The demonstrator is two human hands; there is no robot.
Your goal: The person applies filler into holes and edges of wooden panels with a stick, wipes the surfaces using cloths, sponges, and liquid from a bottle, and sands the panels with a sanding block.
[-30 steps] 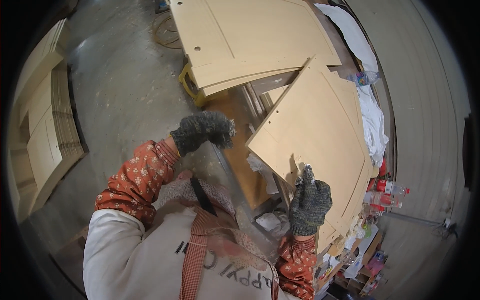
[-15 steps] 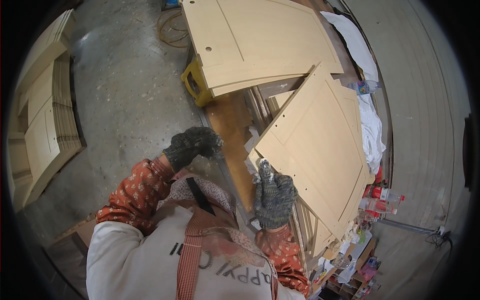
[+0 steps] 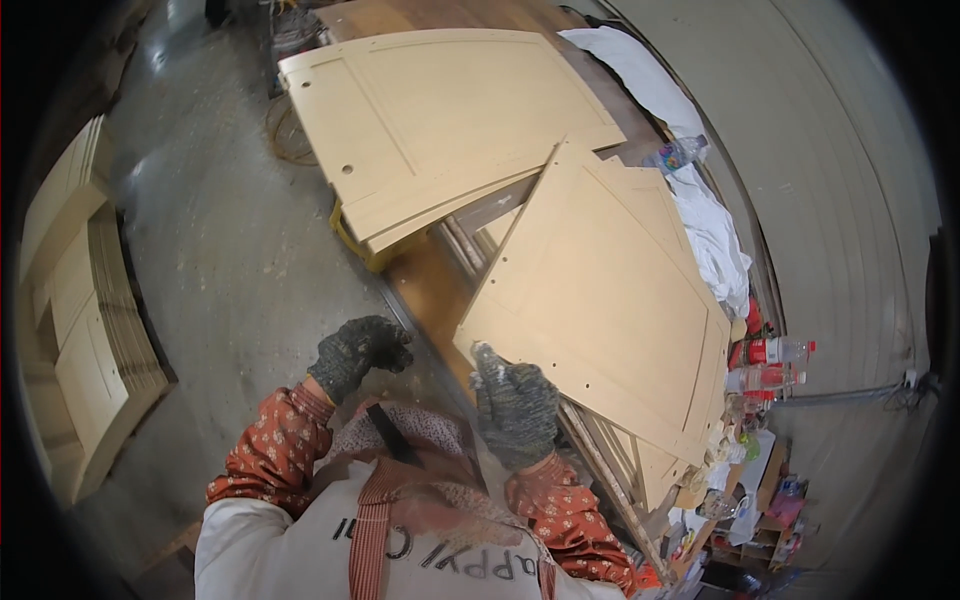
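My left hand (image 3: 362, 355), in a dark grey knitted glove, hangs over the concrete floor just left of the workbench. Its fingers are curled inward, and whatever they may hold is hidden. In a matching glove, my right hand (image 3: 516, 410) is at the near corner of a pale wooden panel (image 3: 600, 310). One white-smeared digit lies along that corner; the other fingers look bent, and their tips cannot be seen clearly. Small dark holes run along the panel's edges. Other panels lie beneath it. Beyond it rests a second stack of pale panels (image 3: 450, 110).
The workbench (image 3: 425, 280) has a brown surface beneath the panels. More panels (image 3: 95, 350) stand stacked on the floor at left. White cloth (image 3: 710, 235) and plastic bottles (image 3: 770, 352) line the right side. A yellow object (image 3: 372, 250) juts out beneath the far stack.
The whole view has shifted, so the panels appear farther left and lower. My left hand has come slightly back toward my body. My right hand keeps its place at the panel's corner.
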